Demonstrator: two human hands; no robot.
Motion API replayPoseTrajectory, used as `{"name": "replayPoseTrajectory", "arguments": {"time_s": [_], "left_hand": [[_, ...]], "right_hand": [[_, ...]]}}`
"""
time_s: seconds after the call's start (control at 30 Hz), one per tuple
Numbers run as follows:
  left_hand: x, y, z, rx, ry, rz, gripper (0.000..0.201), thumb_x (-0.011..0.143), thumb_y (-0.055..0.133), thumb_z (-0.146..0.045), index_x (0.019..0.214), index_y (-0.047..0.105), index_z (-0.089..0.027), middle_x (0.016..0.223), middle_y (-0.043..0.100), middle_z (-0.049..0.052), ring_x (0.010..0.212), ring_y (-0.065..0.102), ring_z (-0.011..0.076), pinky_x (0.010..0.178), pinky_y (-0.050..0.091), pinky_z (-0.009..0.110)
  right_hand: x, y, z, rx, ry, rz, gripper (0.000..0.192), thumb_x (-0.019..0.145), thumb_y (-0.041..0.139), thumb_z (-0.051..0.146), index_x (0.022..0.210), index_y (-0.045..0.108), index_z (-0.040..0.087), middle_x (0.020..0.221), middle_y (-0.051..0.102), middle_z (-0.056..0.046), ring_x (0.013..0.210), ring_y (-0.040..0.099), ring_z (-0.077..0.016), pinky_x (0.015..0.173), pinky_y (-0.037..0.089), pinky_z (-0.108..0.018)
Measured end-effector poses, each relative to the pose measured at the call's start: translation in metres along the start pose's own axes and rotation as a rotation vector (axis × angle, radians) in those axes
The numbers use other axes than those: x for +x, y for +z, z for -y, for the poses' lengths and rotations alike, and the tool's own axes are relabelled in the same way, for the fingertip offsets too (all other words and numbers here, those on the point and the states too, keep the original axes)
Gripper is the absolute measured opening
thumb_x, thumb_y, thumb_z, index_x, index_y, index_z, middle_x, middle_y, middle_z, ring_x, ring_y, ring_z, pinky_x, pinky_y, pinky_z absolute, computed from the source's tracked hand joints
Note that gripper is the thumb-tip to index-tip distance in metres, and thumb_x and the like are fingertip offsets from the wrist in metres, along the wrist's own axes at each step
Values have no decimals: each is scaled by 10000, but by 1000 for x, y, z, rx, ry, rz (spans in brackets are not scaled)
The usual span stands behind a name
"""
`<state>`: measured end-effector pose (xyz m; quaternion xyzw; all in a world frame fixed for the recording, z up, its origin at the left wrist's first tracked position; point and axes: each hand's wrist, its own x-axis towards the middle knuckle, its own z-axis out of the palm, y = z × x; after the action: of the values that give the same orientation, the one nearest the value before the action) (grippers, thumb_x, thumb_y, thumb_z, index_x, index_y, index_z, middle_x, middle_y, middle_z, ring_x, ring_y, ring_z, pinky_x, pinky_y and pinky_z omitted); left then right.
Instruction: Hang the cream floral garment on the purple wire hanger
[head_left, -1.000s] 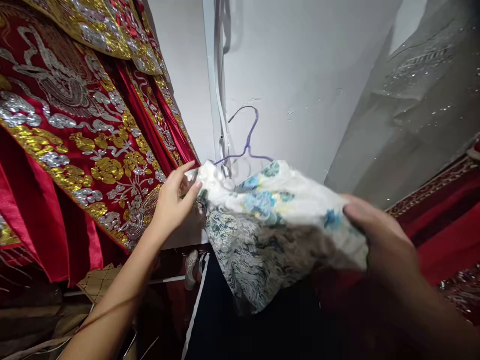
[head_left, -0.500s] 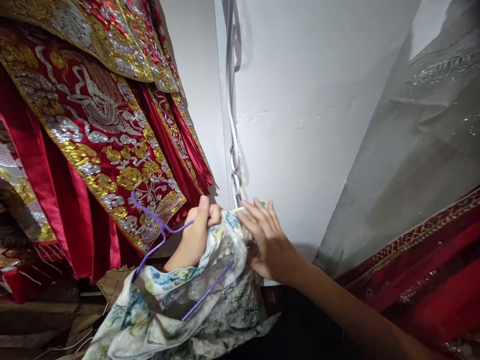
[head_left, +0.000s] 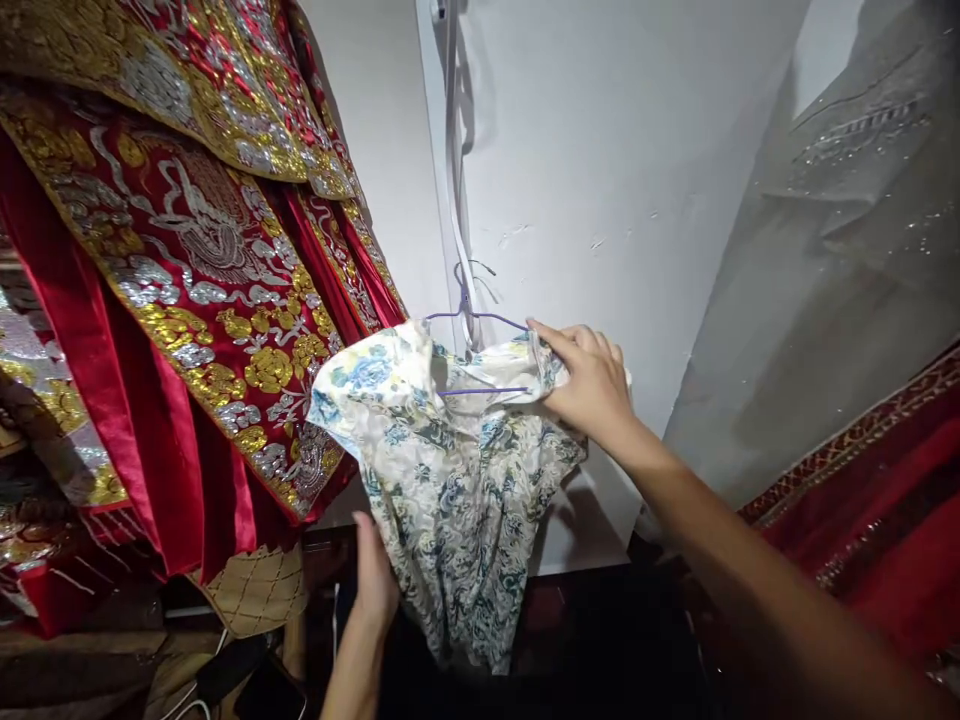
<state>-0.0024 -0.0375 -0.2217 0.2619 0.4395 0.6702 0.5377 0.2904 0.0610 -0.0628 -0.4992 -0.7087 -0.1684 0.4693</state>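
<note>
Floral garment (head_left: pixel 450 470) on a purple hanger (head_left: pixel 472 330), long axis vertical: right hand (head_left: pixel 592 385) pinches its upper shoulder edge, the cloth hanging leftward and below those fingers; left hand (head_left: pixel 375 585) grips the lower fabric.

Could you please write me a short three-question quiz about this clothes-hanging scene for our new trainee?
1. True or false: the white blue-flowered fabric garment hangs on a thin purple wire hanger.
2. Which hand grips the garment's upper edge? A) left hand B) right hand
3. Fill in: beside the garment, on its left, hangs a red satin robe with gold and silver embroidery; behind it is a plain white ____.

Key: 1 true; 2 B; 3 wall.
</note>
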Motion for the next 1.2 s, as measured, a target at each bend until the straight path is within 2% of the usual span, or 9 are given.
{"name": "replayPoseTrajectory", "arguments": {"time_s": [0.1,0.2,0.27,0.3,0.47,0.6,0.8,1.03,1.2], "left_hand": [[-17,-11,56,354,24,76,773,750,745,-611,1384,581,-200,1474,575,113,1464,419,342,1236,308,436],[-27,-3,91,400,-12,61,726,832,652,-627,1406,558,-193,1480,566,130,1468,417,328,1223,332,435],[-29,3,100,358,-27,65,750,861,606,-647,1434,531,-169,1490,552,151,1476,405,322,1230,314,445],[-31,5,103,354,-48,79,772,866,592,-662,1450,517,-162,1506,534,157,1486,386,318,1239,293,450],[-51,0,105,441,-285,98,903,857,443,-810,1473,517,-153,1599,408,149,1542,243,336,1272,181,468],[-68,9,92,424,-126,335,870,794,629,-743,1441,564,-165,1532,508,141,1510,327,359,1277,193,475],[-75,22,63,567,-117,525,748,794,781,-465,1459,547,-218,1406,629,128,1449,437,349,1260,237,515],[-69,1,64,634,-58,376,707,819,750,-485,1437,546,-210,1376,634,142,1428,454,354,1251,256,508],[-56,-6,83,566,308,-320,769,850,702,-492,1488,383,-206,1449,491,175,1344,512,341,1159,388,501]], "right_hand": [[-37,0,6,27,94,15,738,771,693,339,1489,525,301,1256,592,-126,1194,517,-376,1020,373,-559],[-95,2,28,388,182,146,696,811,673,340,1484,523,249,1430,557,-132,1356,460,-380,1104,366,-574],[-140,5,44,787,179,478,497,860,669,408,1335,652,260,1291,680,-106,1268,576,-343,1071,446,-522],[-162,8,51,925,230,604,411,887,651,437,1252,696,254,1208,722,-102,1196,630,-329,1045,475,-499],[-220,25,51,978,784,435,364,926,555,585,914,634,230,782,676,-67,714,647,-238,686,530,-386],[-214,31,38,962,717,628,416,939,513,601,750,527,231,645,541,-8,588,505,-177,587,426,-335],[-220,41,49,820,698,584,383,927,545,588,806,484,230,632,415,32,593,424,-157,580,341,-303],[-222,56,50,889,682,658,384,907,563,502,677,442,219,584,402,38,577,403,-140,561,309,-278],[-221,48,50,1008,803,654,365,895,571,491,677,520,204,509,467,33,509,426,-134,543,314,-278]]}}
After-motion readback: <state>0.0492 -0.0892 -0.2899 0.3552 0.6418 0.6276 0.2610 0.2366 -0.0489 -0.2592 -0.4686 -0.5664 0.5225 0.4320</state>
